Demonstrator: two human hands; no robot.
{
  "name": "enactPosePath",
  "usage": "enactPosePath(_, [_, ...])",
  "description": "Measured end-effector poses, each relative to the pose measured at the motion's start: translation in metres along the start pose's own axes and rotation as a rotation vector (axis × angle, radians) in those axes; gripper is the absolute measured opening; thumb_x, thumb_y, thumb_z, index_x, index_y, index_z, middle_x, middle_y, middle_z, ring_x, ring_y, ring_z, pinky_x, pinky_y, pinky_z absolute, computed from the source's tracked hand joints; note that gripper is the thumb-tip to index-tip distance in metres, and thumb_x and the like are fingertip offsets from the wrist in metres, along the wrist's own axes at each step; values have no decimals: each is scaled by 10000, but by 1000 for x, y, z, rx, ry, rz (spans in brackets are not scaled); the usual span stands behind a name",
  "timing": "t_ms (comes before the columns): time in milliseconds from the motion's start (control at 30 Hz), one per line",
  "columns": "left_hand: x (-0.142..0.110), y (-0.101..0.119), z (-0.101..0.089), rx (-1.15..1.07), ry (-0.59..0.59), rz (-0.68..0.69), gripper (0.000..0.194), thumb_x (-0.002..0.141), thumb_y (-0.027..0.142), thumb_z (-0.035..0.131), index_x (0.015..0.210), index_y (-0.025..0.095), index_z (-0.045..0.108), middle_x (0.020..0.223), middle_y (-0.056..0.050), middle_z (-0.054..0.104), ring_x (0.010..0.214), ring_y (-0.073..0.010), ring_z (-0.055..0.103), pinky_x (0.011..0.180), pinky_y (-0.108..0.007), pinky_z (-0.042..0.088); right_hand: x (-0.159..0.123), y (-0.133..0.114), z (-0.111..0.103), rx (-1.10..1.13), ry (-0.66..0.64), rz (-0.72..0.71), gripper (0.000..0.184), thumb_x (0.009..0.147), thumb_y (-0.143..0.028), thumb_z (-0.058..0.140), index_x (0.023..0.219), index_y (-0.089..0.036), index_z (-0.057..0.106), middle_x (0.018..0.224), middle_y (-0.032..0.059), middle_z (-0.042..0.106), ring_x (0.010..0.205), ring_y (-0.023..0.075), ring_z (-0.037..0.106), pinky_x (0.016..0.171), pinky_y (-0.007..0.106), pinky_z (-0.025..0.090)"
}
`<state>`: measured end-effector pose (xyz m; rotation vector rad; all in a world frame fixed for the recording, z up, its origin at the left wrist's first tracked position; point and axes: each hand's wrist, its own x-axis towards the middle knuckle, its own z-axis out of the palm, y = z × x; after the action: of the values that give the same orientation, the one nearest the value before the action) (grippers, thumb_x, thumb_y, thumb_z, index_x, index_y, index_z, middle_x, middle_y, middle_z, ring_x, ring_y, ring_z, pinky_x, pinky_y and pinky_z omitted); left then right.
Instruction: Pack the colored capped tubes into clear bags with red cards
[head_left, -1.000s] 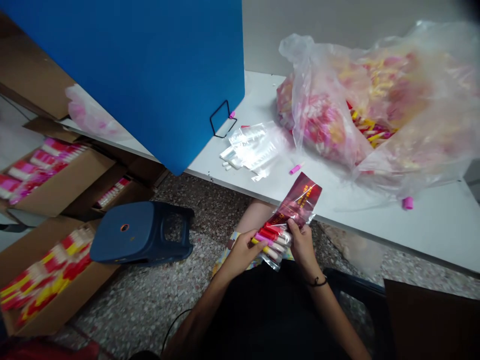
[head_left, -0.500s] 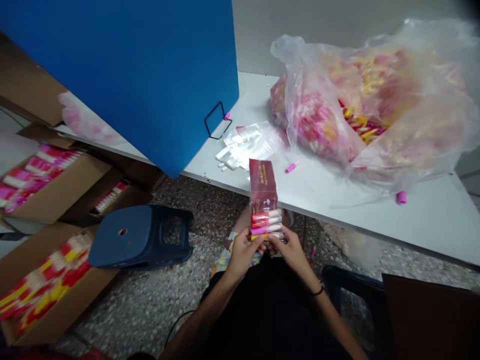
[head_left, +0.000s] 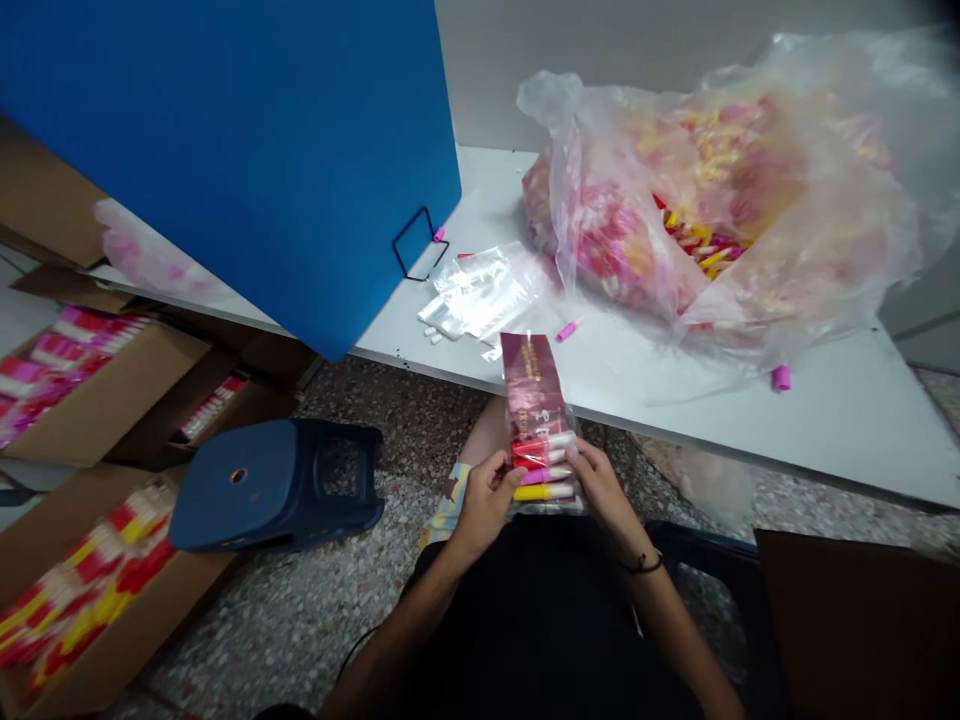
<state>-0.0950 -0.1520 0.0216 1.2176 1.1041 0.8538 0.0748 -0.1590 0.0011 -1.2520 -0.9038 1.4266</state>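
Between my hands, over my lap, is a clear plastic packet with a dark red printed card. Several small tubes with red, pink and yellow ends and whitish tips lie side by side in its lower part, like capped pens. My left hand pinches the packet's left edge beside the coloured ends. At the right edge, by the whitish tips, my right hand has its fingers closed on it. On the table just beyond lie a pile of clear plastic sleeves and a loose pink-ended tube.
A large translucent bag of coloured pieces stands at the back right, with a pink cap before it. A blue panel rises at left. Below are a dark blue stool and cardboard boxes of filled packets.
My hands have moved apart to the packet's two sides, from its bottom edge. More of the yellow tube shows now. The view has shifted slightly.
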Motion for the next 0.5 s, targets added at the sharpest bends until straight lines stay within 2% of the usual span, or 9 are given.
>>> enactPosePath(133, [2, -2, 2, -73, -123, -47, 375, 794, 440, 591, 986, 119, 625, 908, -73, 651, 857, -192, 588, 742, -255, 470, 0, -4, -1, 31, 20, 28, 334, 762, -490, 605, 873, -179, 652, 743, 8, 678, 643, 155, 595, 605, 259, 474])
enactPosePath(200, [4, -1, 2, -95, -106, -41, 384, 788, 435, 601, 1004, 118, 621, 939, -84, 651, 899, -206, 587, 779, -267, 468, -2, -5, -1, -13, -1, 0, 322, 769, -477, 604, 868, -175, 655, 754, 12, 679, 663, 159, 593, 616, 258, 465])
enactPosePath(333, [6, -4, 0, -3, -35, -30, 351, 816, 459, 551, 851, 119, 630, 787, -54, 626, 778, -179, 566, 702, -251, 454, -3, -2, -2, -95, -11, -73, 297, 775, -450, 607, 851, -171, 673, 793, 22, 685, 724, 164, 593, 667, 256, 458])
enactPosePath(433, [5, -8, 0, 53, -37, -52, 367, 788, 486, 573, 780, 124, 631, 740, -38, 602, 732, -167, 542, 659, -240, 440, 2, 3, -4, -32, 99, -81, 320, 759, -471, 616, 857, -174, 680, 819, 26, 689, 738, 164, 589, 684, 260, 456])
enactPosePath(500, [7, -10, 0, 22, -92, -60, 353, 736, 465, 643, 809, 120, 643, 800, -52, 617, 775, -179, 553, 713, -258, 449, 7, 6, -3, 50, 163, -67, 317, 748, -471, 629, 833, -169, 675, 775, 19, 678, 685, 151, 571, 655, 255, 445])
